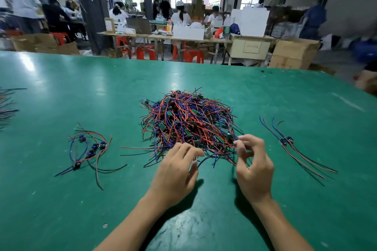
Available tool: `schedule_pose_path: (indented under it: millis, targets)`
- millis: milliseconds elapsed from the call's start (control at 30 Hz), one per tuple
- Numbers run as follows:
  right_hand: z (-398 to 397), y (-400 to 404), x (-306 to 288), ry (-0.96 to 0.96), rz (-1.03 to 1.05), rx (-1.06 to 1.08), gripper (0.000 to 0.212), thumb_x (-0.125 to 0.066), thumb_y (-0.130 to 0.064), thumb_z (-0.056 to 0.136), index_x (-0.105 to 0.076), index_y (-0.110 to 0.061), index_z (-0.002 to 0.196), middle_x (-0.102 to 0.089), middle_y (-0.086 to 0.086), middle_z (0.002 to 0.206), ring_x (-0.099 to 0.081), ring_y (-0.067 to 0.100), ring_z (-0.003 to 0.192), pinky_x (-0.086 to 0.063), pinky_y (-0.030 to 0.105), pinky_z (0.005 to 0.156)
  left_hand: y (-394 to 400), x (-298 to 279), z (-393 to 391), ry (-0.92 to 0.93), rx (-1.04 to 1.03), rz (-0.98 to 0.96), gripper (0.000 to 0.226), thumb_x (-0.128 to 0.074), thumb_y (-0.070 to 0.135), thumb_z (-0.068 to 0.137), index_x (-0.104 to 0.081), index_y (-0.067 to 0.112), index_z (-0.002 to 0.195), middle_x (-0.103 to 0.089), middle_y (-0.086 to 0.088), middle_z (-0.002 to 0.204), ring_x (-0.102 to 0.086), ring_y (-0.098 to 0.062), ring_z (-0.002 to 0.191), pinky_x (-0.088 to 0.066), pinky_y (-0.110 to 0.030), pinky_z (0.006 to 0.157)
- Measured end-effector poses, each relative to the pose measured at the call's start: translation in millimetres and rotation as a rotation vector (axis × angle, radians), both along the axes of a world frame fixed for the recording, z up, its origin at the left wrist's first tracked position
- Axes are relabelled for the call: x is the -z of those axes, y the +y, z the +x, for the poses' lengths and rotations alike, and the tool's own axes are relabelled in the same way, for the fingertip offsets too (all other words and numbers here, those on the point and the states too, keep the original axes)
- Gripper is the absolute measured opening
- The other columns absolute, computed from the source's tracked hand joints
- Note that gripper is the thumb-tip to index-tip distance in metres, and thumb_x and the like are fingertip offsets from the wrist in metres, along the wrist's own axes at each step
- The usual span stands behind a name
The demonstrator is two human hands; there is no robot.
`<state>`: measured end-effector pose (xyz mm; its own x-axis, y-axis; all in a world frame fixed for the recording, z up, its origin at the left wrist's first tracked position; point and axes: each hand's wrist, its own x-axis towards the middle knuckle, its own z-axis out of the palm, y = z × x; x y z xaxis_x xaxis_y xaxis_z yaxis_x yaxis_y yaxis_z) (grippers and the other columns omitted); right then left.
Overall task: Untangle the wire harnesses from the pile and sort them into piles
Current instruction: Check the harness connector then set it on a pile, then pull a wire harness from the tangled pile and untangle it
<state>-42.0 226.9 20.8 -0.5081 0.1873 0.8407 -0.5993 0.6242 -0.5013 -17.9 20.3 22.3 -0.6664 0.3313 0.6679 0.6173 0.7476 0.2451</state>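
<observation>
Tangled pile [188,120] just beyond hands [214,169]

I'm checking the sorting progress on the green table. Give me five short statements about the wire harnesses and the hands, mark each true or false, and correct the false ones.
1. The big tangled pile of wire harnesses lies in the middle of the green table. True.
2. The right hand pinches a wire at the pile's near right edge. True.
3. The sorted group on the left is neatly straightened. False: its wires loop and cross each other.
4. The left hand rests on the group at the right. False: it is at the near edge of the big pile.
5. The right group holds fewer harnesses than the left group. True.
</observation>
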Motion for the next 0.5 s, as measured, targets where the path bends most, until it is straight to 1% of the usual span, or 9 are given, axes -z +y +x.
schedule_pose_path:
  millis: [67, 100, 167, 233, 300, 367, 433, 467, 500]
  targets:
    - [4, -8, 4, 0.052, 0.081, -0.041, 0.017, -0.062, -0.011, 0.096, -0.057, -0.019, 0.110, -0.066, -0.010, 0.093, -0.063, 0.007, 0.074, -0.051, 0.020, 0.070, 4, 1, 1, -0.078, 0.038, -0.035, 0.036, -0.061, 0.014, 0.090, -0.059, 0.014, 0.126, -0.062, 0.000, 0.116, -0.056, -0.022, 0.105, -0.048, -0.038, 0.093]
    - [6, -12, 5, 0.098, 0.130, -0.076, 0.017, -0.062, -0.010, 0.096, -0.056, -0.018, 0.110, -0.067, -0.007, 0.094, -0.065, 0.008, 0.077, -0.052, 0.020, 0.072, 4, 2, 2, -0.115, 0.052, -0.033, 0.043, -0.062, 0.015, 0.091, -0.055, 0.015, 0.133, -0.061, 0.001, 0.120, -0.056, -0.021, 0.108, -0.047, -0.038, 0.096]
    - [11, -22, 6, 0.187, 0.238, -0.209, 0.018, -0.059, -0.005, 0.097, -0.056, -0.016, 0.111, -0.069, -0.001, 0.101, -0.069, 0.013, 0.088, -0.056, 0.025, 0.079, 5, 1, 3, -0.180, 0.076, -0.002, 0.054, -0.061, 0.022, 0.093, -0.048, 0.017, 0.144, -0.061, 0.002, 0.125, -0.055, -0.020, 0.112, -0.045, -0.035, 0.099]
    - [17, -35, 6, 0.225, 0.341, -0.384, 0.022, -0.054, 0.000, 0.098, -0.057, -0.016, 0.113, -0.066, -0.001, 0.111, -0.069, 0.017, 0.099, -0.058, 0.031, 0.083, 4, -1, 4, -0.249, 0.125, 0.057, 0.059, -0.057, 0.023, 0.088, -0.048, 0.019, 0.146, -0.062, 0.005, 0.128, -0.055, -0.016, 0.113, -0.043, -0.030, 0.101]
    - [22, -46, 7, 0.245, 0.423, -0.465, 0.021, -0.053, 0.001, 0.098, -0.058, -0.014, 0.112, -0.068, 0.005, 0.112, -0.069, 0.021, 0.096, -0.058, 0.033, 0.079, 3, -1, 4, -0.314, 0.197, 0.194, 0.056, -0.055, 0.010, 0.080, -0.062, 0.017, 0.135, -0.067, 0.008, 0.125, -0.058, -0.011, 0.113, -0.043, -0.026, 0.102]
    - [24, -49, 6, 0.229, 0.439, -0.489, 0.020, -0.056, 0.000, 0.097, -0.058, -0.012, 0.113, -0.071, 0.009, 0.110, -0.070, 0.024, 0.095, -0.058, 0.034, 0.078, 2, 1, 2, -0.320, 0.162, 0.349, 0.045, -0.060, 0.002, 0.078, -0.074, 0.018, 0.119, -0.072, 0.015, 0.111, -0.063, -0.005, 0.104, -0.047, -0.023, 0.095]
    - [25, -45, 3, 0.164, 0.332, -0.503, 0.019, -0.055, -0.005, 0.099, -0.058, -0.012, 0.116, -0.071, 0.008, 0.113, -0.070, 0.023, 0.103, -0.057, 0.038, 0.085, 3, 2, 0, -0.285, 0.071, 0.471, 0.022, -0.071, 0.011, 0.088, -0.078, 0.019, 0.107, -0.072, 0.022, 0.100, -0.065, 0.003, 0.094, -0.048, -0.017, 0.086]
    - [24, -41, 2, 0.113, 0.247, -0.473, 0.019, -0.053, -0.007, 0.100, -0.058, -0.013, 0.117, -0.069, 0.005, 0.114, -0.068, 0.022, 0.106, -0.056, 0.040, 0.086, 4, 1, -1, -0.288, 0.037, 0.535, 0.014, -0.072, 0.019, 0.091, -0.079, 0.020, 0.104, -0.074, 0.022, 0.096, -0.066, 0.005, 0.091, -0.048, -0.015, 0.084]
    - [22, -35, 1, 0.050, 0.166, -0.398, 0.021, -0.051, -0.008, 0.098, -0.058, -0.015, 0.117, -0.067, 0.001, 0.113, -0.067, 0.020, 0.105, -0.055, 0.041, 0.087, 5, 0, -3, -0.319, 0.015, 0.603, 0.013, -0.072, 0.023, 0.092, -0.080, 0.021, 0.101, -0.076, 0.019, 0.093, -0.069, 0.004, 0.089, -0.050, -0.017, 0.083]
